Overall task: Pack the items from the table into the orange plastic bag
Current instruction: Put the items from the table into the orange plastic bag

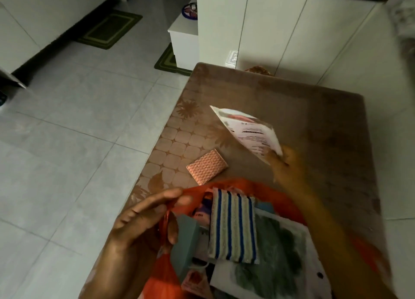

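Orange plastic bag (224, 186) crinkled | striped ribbed cloth (232, 226) inside | textured pink rectangle (207, 169) beside

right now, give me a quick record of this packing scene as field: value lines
surface: table with brown patterned cover
bag: orange plastic bag at near edge, mouth open
left hand: grips the bag's rim
right hand: holds a white printed packet above the table
in bag: striped blue and cream cloth, teal box, green and white packet
left on table: pink textured pad
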Motion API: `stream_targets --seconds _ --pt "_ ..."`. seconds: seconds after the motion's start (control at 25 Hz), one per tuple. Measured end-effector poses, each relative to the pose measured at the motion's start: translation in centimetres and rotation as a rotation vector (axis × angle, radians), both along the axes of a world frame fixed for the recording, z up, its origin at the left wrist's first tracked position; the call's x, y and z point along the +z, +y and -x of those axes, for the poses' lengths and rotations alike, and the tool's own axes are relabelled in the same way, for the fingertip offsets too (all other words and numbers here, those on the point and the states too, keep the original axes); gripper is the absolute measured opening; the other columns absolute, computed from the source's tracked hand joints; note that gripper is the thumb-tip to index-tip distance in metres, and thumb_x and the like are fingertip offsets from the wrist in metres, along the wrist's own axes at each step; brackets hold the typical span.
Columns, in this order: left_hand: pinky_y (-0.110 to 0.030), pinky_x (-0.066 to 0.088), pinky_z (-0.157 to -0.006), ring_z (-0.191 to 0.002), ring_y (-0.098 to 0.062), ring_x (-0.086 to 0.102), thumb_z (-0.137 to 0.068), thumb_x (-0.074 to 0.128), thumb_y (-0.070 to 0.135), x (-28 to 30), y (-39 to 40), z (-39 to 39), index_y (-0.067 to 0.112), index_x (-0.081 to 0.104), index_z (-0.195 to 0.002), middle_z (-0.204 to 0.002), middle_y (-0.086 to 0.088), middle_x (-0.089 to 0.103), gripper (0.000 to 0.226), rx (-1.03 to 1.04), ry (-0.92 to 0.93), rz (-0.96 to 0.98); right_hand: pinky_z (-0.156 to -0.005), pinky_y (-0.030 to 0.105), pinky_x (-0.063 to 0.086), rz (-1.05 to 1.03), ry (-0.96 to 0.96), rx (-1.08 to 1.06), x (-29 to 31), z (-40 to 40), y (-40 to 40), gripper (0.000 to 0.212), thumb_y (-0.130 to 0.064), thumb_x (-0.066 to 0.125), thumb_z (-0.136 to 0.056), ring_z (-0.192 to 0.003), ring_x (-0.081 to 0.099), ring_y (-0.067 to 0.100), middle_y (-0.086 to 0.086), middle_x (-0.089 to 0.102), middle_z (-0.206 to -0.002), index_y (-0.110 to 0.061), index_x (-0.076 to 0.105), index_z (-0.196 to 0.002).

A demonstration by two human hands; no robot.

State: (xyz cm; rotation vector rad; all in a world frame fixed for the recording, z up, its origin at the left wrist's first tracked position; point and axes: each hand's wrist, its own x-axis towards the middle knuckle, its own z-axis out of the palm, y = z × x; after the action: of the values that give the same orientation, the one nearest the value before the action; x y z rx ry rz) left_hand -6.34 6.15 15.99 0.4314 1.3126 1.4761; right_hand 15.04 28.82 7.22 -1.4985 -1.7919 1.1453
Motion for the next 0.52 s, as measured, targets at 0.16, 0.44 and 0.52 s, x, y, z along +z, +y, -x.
stream_targets --seconds 0.16,0.44,0.52 --pt "-0.02 0.038 -0.038 -0.047 -0.017 0.051 -0.074 0.062 0.025 0.7 -0.7 -1.2 0.016 0.075 -0.11 -0.112 -0.012 0.074 0.039 -0.094 0.048 -0.029 -0.058 -0.003 0.044 -0.132 -0.049 0.035 5.8 -8.5 -12.1 0.015 -0.062 0.051 -0.086 -0.09 0.064 -0.014 -0.043 0.062 -0.097 -0.068 0.056 -0.099" --pt "-0.018 0.042 -0.04 -0.046 -0.013 0.051 -0.078 0.054 0.016 1.5 -0.7 -2.0 0.013 0.074 -0.111 -0.112 -0.013 0.074 0.039 -0.083 -0.008 -0.037 -0.086 0.04 0.055 -0.278 -0.62 0.389 2.9 -10.5 -21.1 0.045 -0.028 0.077 -0.071 -0.107 0.068 0.028 -0.001 0.068 -0.124 -0.023 0.072 -0.116" --pt "-0.017 0.042 -0.04 -0.046 -0.013 0.051 -0.077 0.054 0.016 1.6 -0.8 -2.1 0.013 0.074 -0.111 -0.112 -0.012 0.074 0.039 -0.083 -0.001 -0.041 -0.091 0.046 0.053 -0.002 -0.773 0.5 2.8 -8.8 -21.4 0.083 -0.024 0.084 -0.055 -0.127 0.055 0.029 -0.004 0.05 -0.145 -0.027 0.059 -0.134"
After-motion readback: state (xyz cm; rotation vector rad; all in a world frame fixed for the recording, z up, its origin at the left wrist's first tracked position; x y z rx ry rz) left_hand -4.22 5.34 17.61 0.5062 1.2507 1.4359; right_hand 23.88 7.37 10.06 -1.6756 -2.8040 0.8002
